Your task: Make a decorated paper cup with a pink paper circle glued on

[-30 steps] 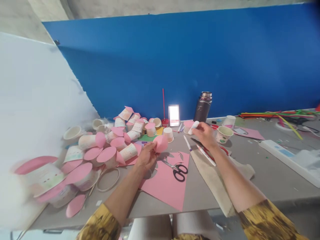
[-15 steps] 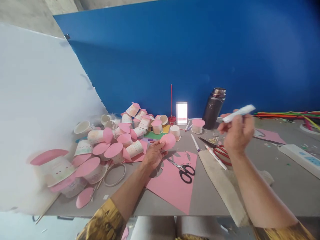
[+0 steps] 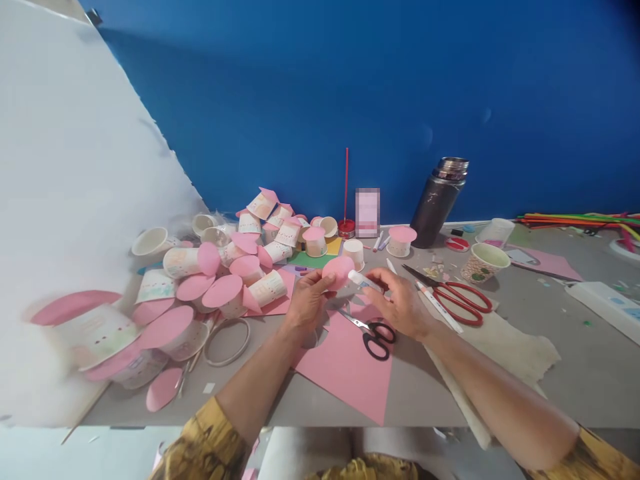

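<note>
Between thumb and fingers, my left hand (image 3: 309, 298) pinches a pink paper circle (image 3: 339, 272). My right hand (image 3: 400, 303) grips a white glue stick (image 3: 364, 280), its tip right by the circle's right edge; whether they touch I cannot tell. Below both hands lie black-handled scissors (image 3: 373, 332) on a pink paper sheet (image 3: 345, 377) with curved cut-outs. Just behind the circle, a small paper cup (image 3: 353, 253) stands upside down. A similar cup (image 3: 400, 243) topped with a pink disc stands to its right.
Many paper cups with pink discs (image 3: 225, 293) are heaped on the left, near a grey ring (image 3: 227, 341). On the right are red-handled scissors (image 3: 463, 301), a cloth (image 3: 520, 347), a patterned cup (image 3: 484, 263), a dark flask (image 3: 437, 207) and a power strip (image 3: 607, 303).
My right hand has come left and down with the glue stick, from beside the flask to the pink circle. My left hand still holds the circle. The view has shifted slightly.
</note>
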### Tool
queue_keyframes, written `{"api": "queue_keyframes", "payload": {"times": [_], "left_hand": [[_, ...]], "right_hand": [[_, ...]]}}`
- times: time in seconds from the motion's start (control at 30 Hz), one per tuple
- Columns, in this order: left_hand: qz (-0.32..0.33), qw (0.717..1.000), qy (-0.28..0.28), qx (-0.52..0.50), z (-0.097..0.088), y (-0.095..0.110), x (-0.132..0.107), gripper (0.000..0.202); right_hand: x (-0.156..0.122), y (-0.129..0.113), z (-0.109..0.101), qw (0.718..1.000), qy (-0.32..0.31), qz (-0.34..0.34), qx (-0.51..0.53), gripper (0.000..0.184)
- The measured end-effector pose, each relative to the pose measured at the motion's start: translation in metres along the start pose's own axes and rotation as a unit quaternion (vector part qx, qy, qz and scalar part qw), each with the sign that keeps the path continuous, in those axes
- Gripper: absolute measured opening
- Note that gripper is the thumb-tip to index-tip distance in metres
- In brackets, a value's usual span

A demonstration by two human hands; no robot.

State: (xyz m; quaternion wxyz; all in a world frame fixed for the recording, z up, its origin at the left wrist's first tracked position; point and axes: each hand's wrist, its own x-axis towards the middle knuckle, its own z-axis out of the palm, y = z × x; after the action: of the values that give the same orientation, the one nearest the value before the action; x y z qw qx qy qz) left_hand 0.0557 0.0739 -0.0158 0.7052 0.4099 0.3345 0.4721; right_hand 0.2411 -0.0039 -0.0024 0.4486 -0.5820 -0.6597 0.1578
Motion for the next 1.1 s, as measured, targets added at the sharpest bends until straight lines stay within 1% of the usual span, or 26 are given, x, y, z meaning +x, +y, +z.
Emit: {"api": "queue_keyframes", "payload": {"times": [0.1,0.2,0.33,0.5,0.73,0.87,0.97,1.1], "left_hand": [[0.006,1.0,0.005,0.023,0.002,0.0,-0.002,0.035],[0.007,0.999,0.004,0.043,0.004,0.001,-0.004,0.036],[0.014,0.998,0.002,0.056,0.003,0.001,-0.003,0.035],[0.027,0.997,-0.003,0.078,-0.002,-0.003,0.001,0.03],[0.02,0.995,-0.031,0.09,0.0,0.001,-0.002,0.033],[0.017,0.994,-0.048,0.091,0.0,0.0,-0.003,0.032],[0.011,0.995,-0.062,0.078,0.001,0.0,-0.004,0.033],[0.008,0.995,-0.063,0.082,0.003,0.002,-0.006,0.035]], "right_hand": [[0.0,0.008,0.002,0.999,0.029,0.018,0.033,0.021],[0.001,0.011,0.003,0.996,0.014,0.013,0.085,0.029],[0.002,0.01,0.002,0.999,-0.008,-0.008,0.038,0.025],[0.003,0.013,0.002,0.997,-0.017,-0.073,0.013,0.025],[0.003,0.015,0.005,0.997,-0.025,-0.074,-0.017,0.027],[0.003,0.015,0.005,0.996,-0.027,-0.076,-0.024,0.027],[0.003,0.018,0.005,0.995,-0.016,-0.089,-0.036,0.027],[0.004,0.021,0.006,0.993,-0.004,-0.103,-0.052,0.028]]}}
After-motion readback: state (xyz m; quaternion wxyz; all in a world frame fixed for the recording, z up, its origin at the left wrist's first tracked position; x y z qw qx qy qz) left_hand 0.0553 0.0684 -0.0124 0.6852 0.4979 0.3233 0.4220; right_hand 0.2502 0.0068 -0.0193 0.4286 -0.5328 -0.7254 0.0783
